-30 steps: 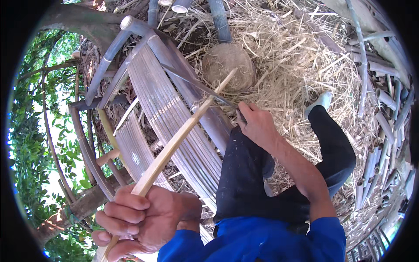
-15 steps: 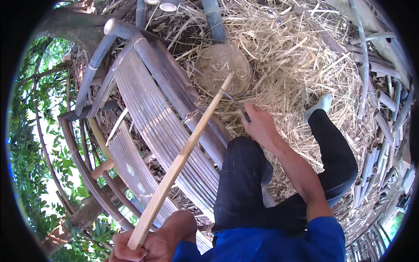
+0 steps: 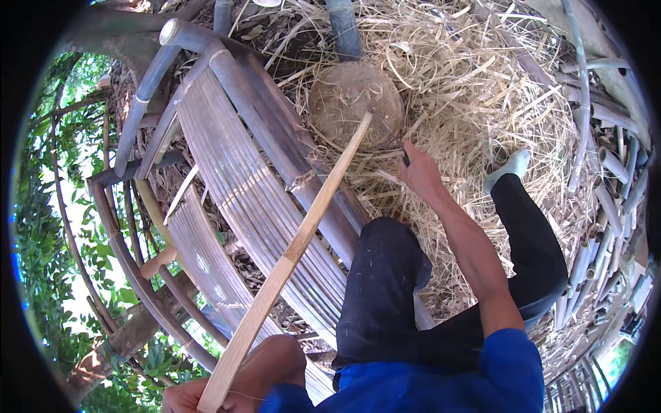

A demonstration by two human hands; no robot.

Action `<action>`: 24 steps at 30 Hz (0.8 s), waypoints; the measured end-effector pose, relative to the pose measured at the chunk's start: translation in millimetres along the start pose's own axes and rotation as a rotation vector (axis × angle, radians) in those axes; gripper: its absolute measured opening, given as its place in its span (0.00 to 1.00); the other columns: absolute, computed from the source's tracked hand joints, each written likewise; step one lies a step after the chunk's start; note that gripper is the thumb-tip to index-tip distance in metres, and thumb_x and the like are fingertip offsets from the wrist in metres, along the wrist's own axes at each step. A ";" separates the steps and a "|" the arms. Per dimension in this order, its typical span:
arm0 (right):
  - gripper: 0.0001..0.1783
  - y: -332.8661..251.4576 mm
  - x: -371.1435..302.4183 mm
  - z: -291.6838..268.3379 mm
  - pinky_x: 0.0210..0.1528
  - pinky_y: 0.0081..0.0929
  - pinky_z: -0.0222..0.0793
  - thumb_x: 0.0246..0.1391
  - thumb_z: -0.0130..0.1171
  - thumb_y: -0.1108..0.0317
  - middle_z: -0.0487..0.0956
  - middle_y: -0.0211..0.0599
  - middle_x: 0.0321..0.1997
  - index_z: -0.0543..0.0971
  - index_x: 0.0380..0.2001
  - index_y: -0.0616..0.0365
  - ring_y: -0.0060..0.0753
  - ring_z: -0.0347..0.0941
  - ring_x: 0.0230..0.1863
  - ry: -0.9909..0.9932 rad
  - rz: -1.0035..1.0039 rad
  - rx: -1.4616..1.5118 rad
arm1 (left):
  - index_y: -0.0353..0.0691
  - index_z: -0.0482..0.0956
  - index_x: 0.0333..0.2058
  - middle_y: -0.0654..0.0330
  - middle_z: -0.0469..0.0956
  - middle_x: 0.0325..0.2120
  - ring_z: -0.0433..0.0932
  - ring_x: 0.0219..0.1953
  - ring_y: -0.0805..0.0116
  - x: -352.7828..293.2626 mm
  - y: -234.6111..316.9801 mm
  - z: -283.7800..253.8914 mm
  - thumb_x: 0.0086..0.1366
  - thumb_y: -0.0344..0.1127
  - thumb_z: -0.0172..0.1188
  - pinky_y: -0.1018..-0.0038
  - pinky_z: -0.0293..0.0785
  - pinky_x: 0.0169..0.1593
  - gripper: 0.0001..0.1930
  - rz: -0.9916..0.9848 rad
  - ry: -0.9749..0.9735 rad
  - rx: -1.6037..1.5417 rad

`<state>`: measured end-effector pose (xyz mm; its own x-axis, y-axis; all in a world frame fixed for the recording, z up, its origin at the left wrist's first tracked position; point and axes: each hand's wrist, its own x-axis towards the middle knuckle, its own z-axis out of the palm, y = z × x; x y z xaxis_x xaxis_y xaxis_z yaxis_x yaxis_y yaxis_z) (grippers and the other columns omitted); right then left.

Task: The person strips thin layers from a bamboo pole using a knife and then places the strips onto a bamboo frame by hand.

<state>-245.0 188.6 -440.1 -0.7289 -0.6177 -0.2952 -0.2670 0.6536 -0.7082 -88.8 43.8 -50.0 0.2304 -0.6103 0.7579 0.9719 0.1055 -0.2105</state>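
Note:
A long, pale wooden stick [image 3: 292,255] runs from the lower left up to a narrower far end. My left hand [image 3: 184,396] is closed around its near end, at the lower edge of the picture. Beyond the stick's far tip and to its right, my right hand [image 3: 423,173] grips a knife [image 3: 405,159] by its dark handle. The thin blade points up and left toward the tip; whether it touches the wood I cannot tell. Just behind the tip lies a round wooden block [image 3: 334,96] with a few curled shavings on top.
A slatted bamboo bench [image 3: 231,162] stands left of my legs, under the stick. Pale shavings [image 3: 461,103] cover the ground ahead and right, around my foot [image 3: 511,167]. Cut bamboo pieces [image 3: 613,165] are piled at the far right. Green leaves show through the left railing.
My right hand has moved the knife forward and slightly right, off the stick's far end. My left hand and the stick's near end have shifted a little lower.

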 end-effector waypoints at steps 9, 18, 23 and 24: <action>0.12 -85.7 -56.5 -43.0 0.22 0.49 0.74 0.61 0.58 0.65 0.77 0.53 0.24 0.71 0.46 0.53 0.55 0.78 0.21 0.077 -0.320 -0.114 | 0.43 0.68 0.24 0.64 0.69 0.17 0.69 0.19 0.74 70.6 108.1 -40.9 0.67 0.35 0.55 0.81 0.67 0.28 0.12 0.768 -1.020 1.964; 0.18 30.0 18.9 -11.8 0.33 0.55 0.75 0.61 0.58 0.64 0.79 0.55 0.24 0.71 0.52 0.55 0.63 0.79 0.28 -0.030 -0.018 -0.156 | 0.46 0.74 0.31 0.74 0.67 0.17 0.64 0.15 0.86 37.4 26.6 -24.8 0.76 0.36 0.50 0.83 0.48 0.15 0.11 0.211 -1.140 0.957; 0.16 7.0 8.7 -13.1 0.34 0.51 0.73 0.61 0.59 0.58 0.80 0.53 0.26 0.77 0.44 0.59 0.63 0.79 0.31 0.028 0.033 0.017 | 0.47 0.70 0.31 0.75 0.62 0.19 0.61 0.16 0.86 50.2 -11.3 -11.7 0.79 0.45 0.46 0.84 0.49 0.17 0.15 -0.271 -0.237 0.193; 0.16 -4.8 7.4 -20.3 0.34 0.49 0.73 0.60 0.60 0.56 0.80 0.52 0.27 0.78 0.40 0.60 0.62 0.79 0.31 0.077 0.018 0.103 | 0.46 0.71 0.33 0.74 0.64 0.20 0.62 0.17 0.86 46.1 -13.7 -19.0 0.79 0.45 0.47 0.84 0.50 0.19 0.14 -0.276 -0.241 0.320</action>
<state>-261.9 189.8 -425.9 -0.7802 -0.5685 -0.2609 -0.1906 0.6133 -0.7665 -92.3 -0.7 -23.9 -0.0696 -0.4543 0.8881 0.9558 0.2247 0.1898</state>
